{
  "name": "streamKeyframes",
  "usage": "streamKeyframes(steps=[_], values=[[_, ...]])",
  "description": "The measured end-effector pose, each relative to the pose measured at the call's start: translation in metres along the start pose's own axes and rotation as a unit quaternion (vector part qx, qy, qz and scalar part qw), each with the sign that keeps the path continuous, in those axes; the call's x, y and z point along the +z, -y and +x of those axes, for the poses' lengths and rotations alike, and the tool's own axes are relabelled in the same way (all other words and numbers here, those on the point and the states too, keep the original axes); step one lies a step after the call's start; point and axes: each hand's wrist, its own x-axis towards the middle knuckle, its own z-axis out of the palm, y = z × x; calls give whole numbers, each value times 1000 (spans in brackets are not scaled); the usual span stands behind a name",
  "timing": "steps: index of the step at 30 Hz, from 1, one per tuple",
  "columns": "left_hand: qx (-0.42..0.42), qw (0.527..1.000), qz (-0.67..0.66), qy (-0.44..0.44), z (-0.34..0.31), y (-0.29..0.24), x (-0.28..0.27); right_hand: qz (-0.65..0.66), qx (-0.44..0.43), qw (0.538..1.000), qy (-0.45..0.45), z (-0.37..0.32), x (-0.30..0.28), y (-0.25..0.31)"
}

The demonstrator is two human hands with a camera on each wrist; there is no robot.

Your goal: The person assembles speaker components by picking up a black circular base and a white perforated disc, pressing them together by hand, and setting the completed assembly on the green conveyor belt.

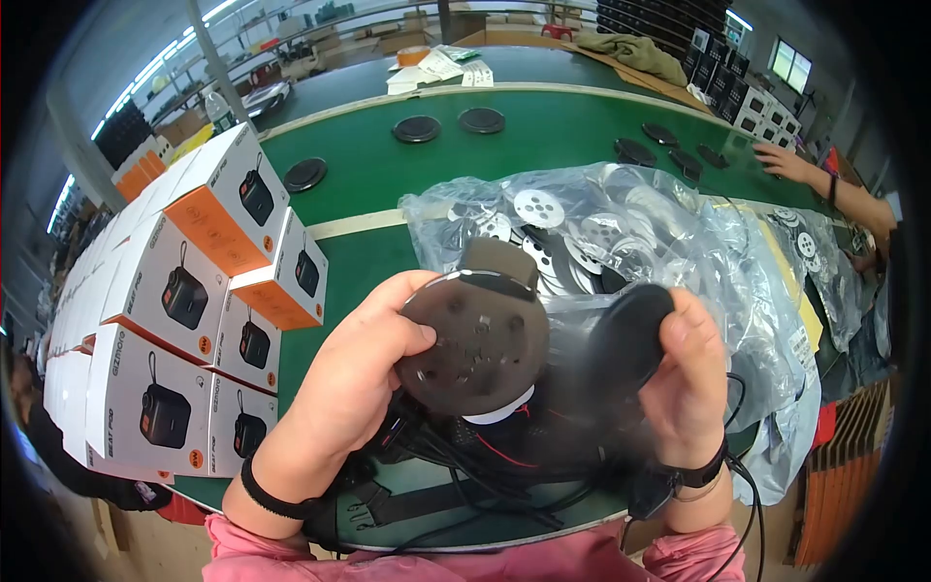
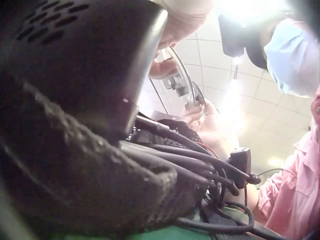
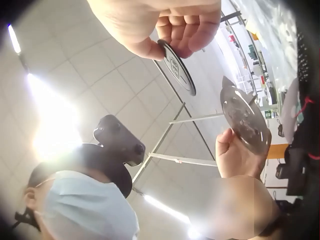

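Note:
In the head view my left hand [image 1: 361, 341] grips a round, glossy dark-brown plastic piece [image 1: 475, 344], thumb on its face. A tab [image 1: 499, 257] sticks out from its far edge. My right hand [image 1: 690, 373] pinches a thin black disc [image 1: 630, 335] by its outer edge, tilted and apart from the brown piece. From the right wrist view, the black disc [image 3: 177, 69] shows printed markings on the side facing that camera, and the brown piece [image 3: 245, 119] stands on edge in the left hand. Behind both lies a clear plastic bag [image 1: 669, 218] of perforated white discs [image 1: 539, 209].
Stacked white-and-orange speaker boxes [image 1: 165, 291] stand at left. Black discs [image 1: 417, 128] lie spaced along the green belt [image 1: 359, 160]. Dark cables [image 1: 475, 466] tangle below my hands. At far right another person's hand [image 1: 787, 163] reaches over the belt.

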Motion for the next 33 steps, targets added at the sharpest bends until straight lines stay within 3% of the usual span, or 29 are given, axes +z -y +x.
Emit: streamKeyframes(steps=[2, 4, 6, 9, 13, 16, 19, 22, 25, 27, 28, 30, 33], values=[[5, 1000, 7, -18, -1, 0, 8, 71, 41, 994, 71, -5, 2, -5], [42, 996, -63, -42, -2, 2, 17, 50, 77, 991, 98, -10, 3, -7], [26, 996, -86, -30, -5, 4, 19, 45, 155, 980, 118, -14, 7, -3], [-32, 997, -62, 38, -8, 9, 22, 46, 191, 975, 104, -14, 14, 3], [-73, 981, -151, 93, -7, 9, 15, 21, 153, 987, 47, -14, 11, -2], [-87, 981, -164, 62, -4, 9, 12, 27, 159, 985, 55, -13, 15, 3], [-105, 985, -106, 85, -3, 8, 8, -3, 190, 980, 56, -13, 15, 7], [-107, 986, -37, 121, -4, 4, 11, -9, 174, 983, 63, -13, 17, 11], [-114, 990, 3, 79, -5, 2, 15, -104, 140, 984, 32, -16, 19, 12], [-65, 996, 42, 39, -7, 4, 16, -268, 23, 960, 83, -18, 13, 8], [-66, 996, 42, 38, -7, 4, 16, -267, 24, 960, 84, -18, 14, 8], [-65, 995, 52, 53, -9, 4, 15, -386, -32, 914, 122, -16, 18, 8], [-70, 993, 60, 68, -11, 3, 11, -414, -101, 895, 135, -12, 22, 4]])
